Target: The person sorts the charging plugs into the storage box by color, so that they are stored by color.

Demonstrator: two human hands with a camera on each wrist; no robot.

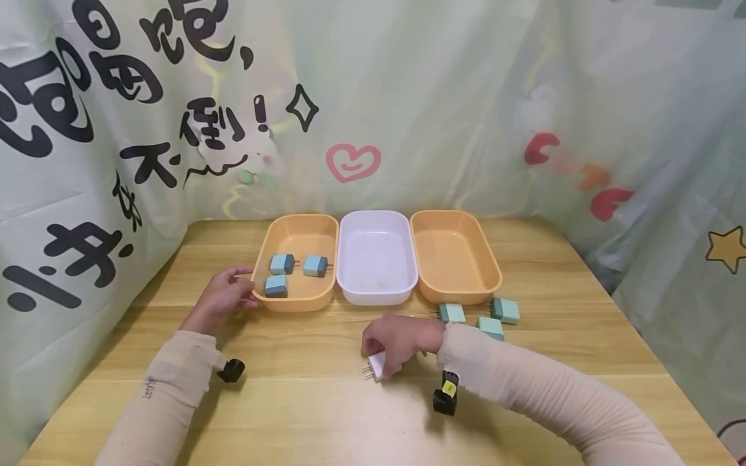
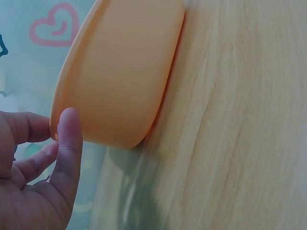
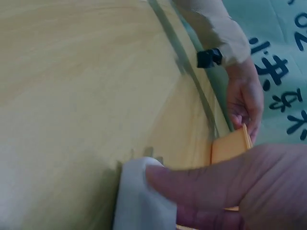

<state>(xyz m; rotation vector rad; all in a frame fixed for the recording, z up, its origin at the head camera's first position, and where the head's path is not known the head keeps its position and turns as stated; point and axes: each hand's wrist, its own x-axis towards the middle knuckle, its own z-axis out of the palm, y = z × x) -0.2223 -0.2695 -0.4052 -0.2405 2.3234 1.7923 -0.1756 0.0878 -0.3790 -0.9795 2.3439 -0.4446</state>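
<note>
My right hand [image 1: 396, 338] pinches a white charger plug [image 1: 377, 366] over the table, its metal prongs pointing left. In the right wrist view the thumb [image 3: 201, 189] lies along the white plug [image 3: 144, 191]. On the left, my left hand [image 1: 224, 298] grips the near left corner of an orange tray [image 1: 297, 303]. The left wrist view has the thumb [image 2: 68, 148] on the tray's outer wall [image 2: 120, 81] and a finger at its rim. Three blue charger plugs, one of them the front plug [image 1: 276, 286], lie inside that tray.
Beside it stand a white tray [image 1: 377, 296] and a second orange tray [image 1: 460, 294], in a row. Several light green plugs [image 1: 504, 310] lie on the table [image 1: 303, 401] in front of the right tray, partly behind my right arm. A printed curtain [image 1: 443, 129] hangs behind.
</note>
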